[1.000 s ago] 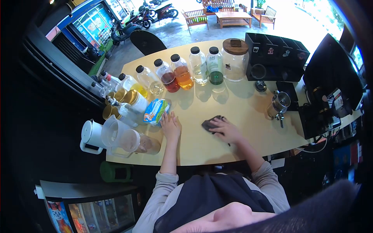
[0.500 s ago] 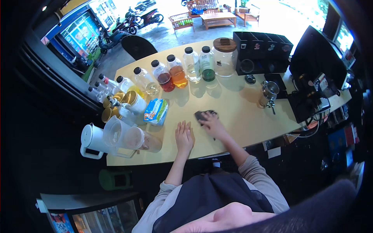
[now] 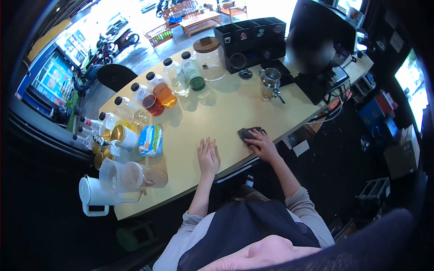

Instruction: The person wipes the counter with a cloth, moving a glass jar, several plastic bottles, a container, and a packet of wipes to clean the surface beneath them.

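My right hand (image 3: 262,144) presses a dark cloth (image 3: 246,134) against the pale wooden table (image 3: 217,115), close to its near edge. The fingers lie over the cloth, and part of it is hidden beneath them. To the left, my left hand (image 3: 208,157) rests flat on the tabletop with fingers stretched out, holding nothing. Nearest on that side is a blue and white soft packet (image 3: 150,141). A glass vessel with a metal top (image 3: 270,79) stands beyond my right hand.
Along the far edge stand several black-capped bottles, among them a red one (image 3: 153,107) and an orange one (image 3: 164,95). Beside them are a wooden-lidded jar (image 3: 210,63) and a black organizer (image 3: 251,43). A white jug (image 3: 94,192) and clear pitchers (image 3: 111,174) occupy the left end.
My right hand and the cloth have shifted right along the table, farther from my left hand. The left hand stays flat. The head view has turned to the right.
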Demonstrator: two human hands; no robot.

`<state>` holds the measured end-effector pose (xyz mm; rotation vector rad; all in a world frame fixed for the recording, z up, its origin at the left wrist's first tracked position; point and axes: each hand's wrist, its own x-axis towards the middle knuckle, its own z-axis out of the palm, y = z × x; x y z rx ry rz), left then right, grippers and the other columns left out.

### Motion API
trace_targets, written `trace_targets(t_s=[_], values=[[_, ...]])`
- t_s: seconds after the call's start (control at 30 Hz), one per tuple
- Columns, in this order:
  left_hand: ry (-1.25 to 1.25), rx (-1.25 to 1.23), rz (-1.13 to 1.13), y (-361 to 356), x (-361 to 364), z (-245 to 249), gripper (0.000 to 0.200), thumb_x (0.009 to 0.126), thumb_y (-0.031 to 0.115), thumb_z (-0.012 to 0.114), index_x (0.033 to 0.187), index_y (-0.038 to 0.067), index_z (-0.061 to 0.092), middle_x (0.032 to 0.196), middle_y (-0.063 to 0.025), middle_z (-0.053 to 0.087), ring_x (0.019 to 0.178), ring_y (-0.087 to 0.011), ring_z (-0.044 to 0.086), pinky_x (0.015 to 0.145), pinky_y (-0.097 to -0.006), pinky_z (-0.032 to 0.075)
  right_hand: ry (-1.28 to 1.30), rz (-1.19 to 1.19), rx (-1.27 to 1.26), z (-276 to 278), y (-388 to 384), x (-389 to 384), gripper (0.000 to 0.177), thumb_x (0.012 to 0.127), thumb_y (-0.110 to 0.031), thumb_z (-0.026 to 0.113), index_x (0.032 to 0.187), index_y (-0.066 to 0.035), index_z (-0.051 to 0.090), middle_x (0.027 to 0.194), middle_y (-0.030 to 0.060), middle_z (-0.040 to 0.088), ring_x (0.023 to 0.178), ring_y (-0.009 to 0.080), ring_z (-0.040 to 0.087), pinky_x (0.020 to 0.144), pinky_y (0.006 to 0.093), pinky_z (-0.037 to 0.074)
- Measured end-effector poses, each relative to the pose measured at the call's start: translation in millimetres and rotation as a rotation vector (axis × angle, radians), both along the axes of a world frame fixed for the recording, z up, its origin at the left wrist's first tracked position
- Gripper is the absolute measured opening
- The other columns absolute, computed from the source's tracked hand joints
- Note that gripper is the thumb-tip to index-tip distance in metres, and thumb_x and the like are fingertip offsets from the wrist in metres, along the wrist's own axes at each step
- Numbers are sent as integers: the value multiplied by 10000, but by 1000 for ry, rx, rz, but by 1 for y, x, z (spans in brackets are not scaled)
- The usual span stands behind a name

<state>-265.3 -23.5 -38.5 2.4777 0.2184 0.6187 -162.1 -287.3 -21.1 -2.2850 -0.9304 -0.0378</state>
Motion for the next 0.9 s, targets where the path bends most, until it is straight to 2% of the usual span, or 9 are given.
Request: trace_targets(t_s=[0.03, 0.2, 0.43, 0.6, 0.7, 0.8, 0.87, 0.9], values=[[12, -9, -52, -5, 3, -2, 455, 1070, 282, 312, 1377, 125, 609, 1492, -131, 515, 1471, -355, 342, 1193, -557, 231, -4, -80, 1, 3, -7, -2, 354, 888, -180, 674, 1241, -192, 708, 1515, 78, 497, 1449, 301, 394, 1209, 520, 266], [27, -38, -200, -37, 27, -6, 440, 1068, 286, 335, 1310, 114, 659, 1433, -111, 576, 1446, -333, 389, 1184, -555, 256, -80, -166, -7, -4, -9, -17, 374, 881, -232, 704, 1254, -204, 702, 1513, 69, 498, 1444, 309, 398, 1208, 518, 270], [103, -52, -314, -84, 58, 0, 432, 1065, 301, 354, 1244, 107, 696, 1391, -99, 609, 1425, -325, 419, 1176, -563, 269, -34, -56, 40, -17, -30, -1, 357, 885, -228, 705, 1242, -225, 708, 1493, 74, 518, 1437, 308, 410, 1198, 514, 289], [168, 8, -293, -115, 83, 10, 422, 1062, 297, 366, 1231, 103, 700, 1412, -83, 593, 1434, -317, 405, 1180, -556, 267, -175, -256, 10, -20, -86, 43, 350, 885, -200, 671, 1233, -231, 699, 1480, 59, 527, 1414, 277, 443, 1180, 493, 330], [174, 3, -227, -139, 106, 9, 414, 1061, 298, 374, 1216, 100, 703, 1422, -79, 582, 1441, -313, 394, 1184, -549, 262, -146, -252, -1, -17, -128, 74, 370, 885, -198, 666, 1253, -225, 687, 1484, 61, 523, 1415, 292, 439, 1186, 500, 320], [145, -7, -241, -164, 127, 8, 410, 1061, 298, 379, 1225, 98, 697, 1421, -78, 583, 1442, -311, 392, 1187, -539, 263, -111, -282, 0, -16, -168, 106, 360, 888, -183, 663, 1245, -206, 696, 1478, 78, 528, 1415, 311, 436, 1184, 508, 316], [148, -9, -298, -183, 137, 18, 408, 1061, 294, 384, 1238, 84, 685, 1414, -72, 589, 1437, -310, 399, 1184, -536, 271, -102, -382, 70, -18, -191, 124, 345, 883, -169, 668, 1225, -194, 712, 1464, 96, 539, 1424, 314, 421, 1189, 526, 299], [158, -4, -298, -192, 141, 22, 408, 1061, 294, 384, 1238, 84, 685, 1414, -72, 589, 1437, -310, 399, 1184, -536, 271, -180, -405, 77, -19, -201, 131, 317, 900, -149, 657, 1211, -165, 720, 1424, 144, 569, 1329, 342, 520, 1136, 459, 373]])
